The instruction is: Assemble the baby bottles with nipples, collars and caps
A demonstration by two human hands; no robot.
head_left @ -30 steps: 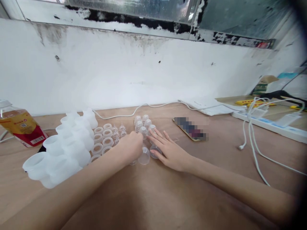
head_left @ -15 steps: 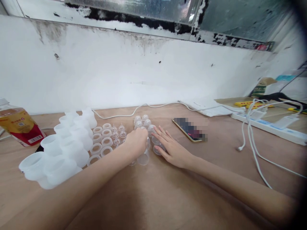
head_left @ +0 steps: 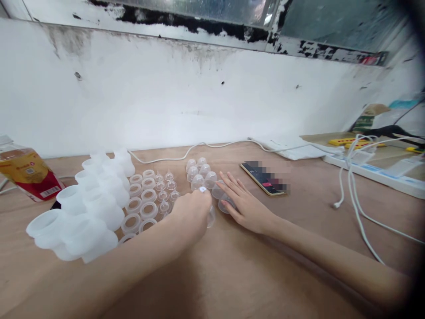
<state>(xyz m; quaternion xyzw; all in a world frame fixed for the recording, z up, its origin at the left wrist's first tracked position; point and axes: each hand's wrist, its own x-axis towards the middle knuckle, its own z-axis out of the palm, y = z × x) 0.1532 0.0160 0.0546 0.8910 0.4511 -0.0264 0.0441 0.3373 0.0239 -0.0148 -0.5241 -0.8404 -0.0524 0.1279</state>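
Left hand (head_left: 194,212) reaching in from lower left, back up, fingers curled down; fingertips hidden, can't tell if pinching a dome. Right hand (head_left: 245,207) palm down, fingers spread, forearm angled in, fingers and thumb on domes. Domes (head_left: 210,180): clear, shiny, rounded plastic, paired rows, between hands and just ahead of left. Left of left hand: nipples (head_left: 164,207), clear, peaked; then rings (head_left: 141,210), translucent, round. Farther left: bottles (head_left: 106,199), frosted white, open-mouthed, insides hidden. Far left: drink (head_left: 31,173), red-yellow label, brownish liquid inside. Ahead-right of right hand: phone (head_left: 260,178), flat on brown table (head_left: 252,270).
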